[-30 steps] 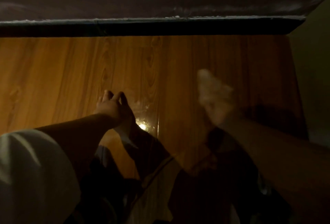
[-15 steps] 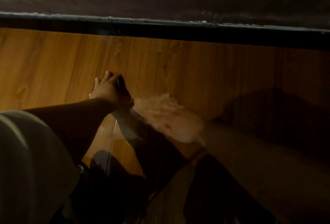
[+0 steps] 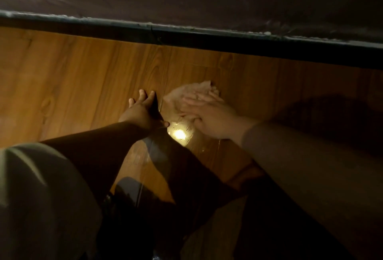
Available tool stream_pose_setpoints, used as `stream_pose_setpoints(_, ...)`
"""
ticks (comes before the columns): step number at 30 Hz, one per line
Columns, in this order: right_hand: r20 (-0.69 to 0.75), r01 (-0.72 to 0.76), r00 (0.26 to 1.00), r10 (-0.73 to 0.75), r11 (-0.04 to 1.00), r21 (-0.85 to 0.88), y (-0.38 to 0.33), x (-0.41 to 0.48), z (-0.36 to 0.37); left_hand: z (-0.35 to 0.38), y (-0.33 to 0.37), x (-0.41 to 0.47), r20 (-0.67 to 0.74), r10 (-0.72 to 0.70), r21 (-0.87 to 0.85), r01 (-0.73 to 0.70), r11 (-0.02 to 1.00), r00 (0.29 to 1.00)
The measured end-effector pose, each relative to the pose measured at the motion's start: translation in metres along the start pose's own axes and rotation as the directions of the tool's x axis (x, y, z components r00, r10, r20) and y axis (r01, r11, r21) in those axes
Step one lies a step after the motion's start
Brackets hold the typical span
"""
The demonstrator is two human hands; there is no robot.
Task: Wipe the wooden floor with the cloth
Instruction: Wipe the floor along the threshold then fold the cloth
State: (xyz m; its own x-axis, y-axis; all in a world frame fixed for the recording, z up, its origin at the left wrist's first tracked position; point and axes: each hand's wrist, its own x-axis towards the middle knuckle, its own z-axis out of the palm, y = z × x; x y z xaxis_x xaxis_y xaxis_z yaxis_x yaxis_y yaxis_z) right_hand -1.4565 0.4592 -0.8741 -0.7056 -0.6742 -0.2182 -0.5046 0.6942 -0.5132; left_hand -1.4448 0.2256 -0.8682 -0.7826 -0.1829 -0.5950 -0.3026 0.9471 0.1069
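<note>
Bare wooden floor [image 3: 62, 83] open leftward, dark baseboard [image 3: 186, 38] blocking ahead

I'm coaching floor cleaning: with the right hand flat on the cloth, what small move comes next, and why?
Probably draw the right hand and cloth back toward the body, across the possibly wet glare patch just nearer than the cloth; the left hand braces flat on the wooden floor beside it.

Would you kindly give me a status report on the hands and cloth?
Left hand open, fingers spread on floor. Right hand flat, pressing cloth to floor, blurred. Dark ledge beyond cloth, not touching.
</note>
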Motion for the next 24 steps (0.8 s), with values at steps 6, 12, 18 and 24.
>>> stream_pose_setpoints(6,-0.243,-0.423,0.873,0.422,0.905,0.052,0.088,-0.018,-0.04,0.0,-0.007,-0.01,-0.059,0.048,-0.093,-0.053,0.994,0.997)
stream_pose_setpoints(12,-0.102,-0.401,0.911,0.4,0.916,0.011,-0.003,-0.055,0.012,0.031,-0.034,-0.054,-0.103,0.156,-0.033,-0.161,0.986,0.982)
stream_pose_setpoints(18,0.245,0.072,0.968,-0.046,0.993,-0.098,-0.098,-0.098,0.075,0.032,-0.042,-0.074,-0.031,0.204,0.074,-0.202,0.977,0.978)
stream_pose_setpoints(24,-0.018,-0.56,0.825,0.564,0.815,-0.147,-0.056,-0.134,0.055,0.033,-0.05,-0.098,0.157,0.211,0.19,-0.239,0.952,0.965)
